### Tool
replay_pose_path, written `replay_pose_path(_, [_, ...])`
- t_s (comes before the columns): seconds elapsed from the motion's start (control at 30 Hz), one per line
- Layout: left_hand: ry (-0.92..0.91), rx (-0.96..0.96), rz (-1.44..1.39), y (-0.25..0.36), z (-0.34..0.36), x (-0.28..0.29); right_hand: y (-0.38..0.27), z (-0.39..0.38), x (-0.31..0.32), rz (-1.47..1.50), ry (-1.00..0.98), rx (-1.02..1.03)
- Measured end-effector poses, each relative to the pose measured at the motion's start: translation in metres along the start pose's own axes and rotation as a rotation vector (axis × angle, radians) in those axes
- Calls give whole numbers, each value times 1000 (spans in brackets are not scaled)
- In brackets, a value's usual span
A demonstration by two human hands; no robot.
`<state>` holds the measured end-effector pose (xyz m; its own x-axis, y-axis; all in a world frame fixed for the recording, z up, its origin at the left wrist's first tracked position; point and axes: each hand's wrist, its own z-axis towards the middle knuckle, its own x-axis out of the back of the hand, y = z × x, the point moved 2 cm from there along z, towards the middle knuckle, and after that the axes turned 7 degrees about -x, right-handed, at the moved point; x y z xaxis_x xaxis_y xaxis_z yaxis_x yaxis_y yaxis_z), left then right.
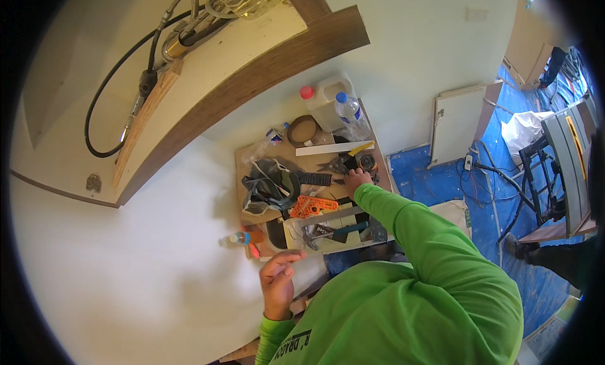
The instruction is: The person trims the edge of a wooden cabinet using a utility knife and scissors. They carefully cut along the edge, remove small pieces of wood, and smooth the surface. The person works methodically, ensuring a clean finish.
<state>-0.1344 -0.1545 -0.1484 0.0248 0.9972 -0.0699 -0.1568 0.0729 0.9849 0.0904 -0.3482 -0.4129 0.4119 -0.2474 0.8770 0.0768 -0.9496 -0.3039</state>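
green-sleeved, reaching with right hand [359,179] to dark hand tools [336,165] near the right edge of the tabletop [384,179], with grip hidden and impossible to tell. raised just off the near left corner, open, with fingers loosely bent: left hand [278,284]. also on the tabletop: orange piece [312,206] at middle, teal-handled hammer [348,229] along the near edge, white strip [334,149] toward the far edge.

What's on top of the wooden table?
On the table: a white jug, a blue-capped bottle, a brown tape roll, an orange plastic piece, a hammer, more clutter. Whatever lies directly under the right hand is covered.
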Motion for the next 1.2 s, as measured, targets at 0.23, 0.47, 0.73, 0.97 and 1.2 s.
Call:
replay_pose_path(0.23, [197,251,72,-60,-44,22,-18,-15,27,-157,-33,24])
replay_pose_path(0.47, [276,436,-152,-144,-2,37,-27,-4,11,52,-204,106])
replay_pose_path(0.73, [332,703,-152,-275,62,38,-25,-85,14,177,-214,106])
replay_pose_path(0.97, [384,769,-306,-284,93,17,-14,-116,-6,484,-181,17])
replay_pose_path(1.2, [336,596,-448,-297,105,8,-9,-126,-28,478,-42,119])
